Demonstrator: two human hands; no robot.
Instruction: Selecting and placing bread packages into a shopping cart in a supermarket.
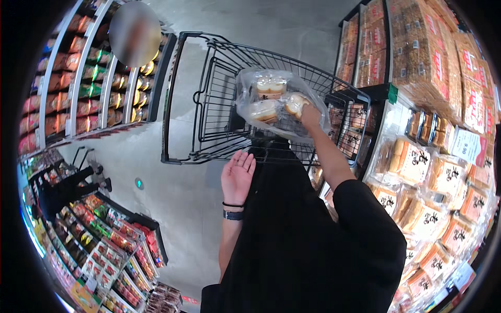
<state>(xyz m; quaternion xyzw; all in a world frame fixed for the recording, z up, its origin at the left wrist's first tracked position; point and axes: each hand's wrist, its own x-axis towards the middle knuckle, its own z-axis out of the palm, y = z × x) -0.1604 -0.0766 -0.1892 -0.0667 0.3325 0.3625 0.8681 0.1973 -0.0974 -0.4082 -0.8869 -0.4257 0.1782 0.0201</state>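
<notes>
A black wire shopping cart stands before me. In it lies a large clear plastic bag with several packs of bread inside. My right hand reaches down at the bag's right part, its fingers against a wrapped bread pack; whether they grip it is hard to tell. Two more bread packs, one above and one below, lie left of it. My left hand is held palm up beside the cart's near side, with nothing in it and its fingers slightly apart; a dark band and a wristband are on that wrist.
To the right, a display holds many wrapped bread loaves, with a price sign and stacked cartons. Snack shelves stand left, more racks lower left. Another person stands at left; a blurred oval covers an area at upper left.
</notes>
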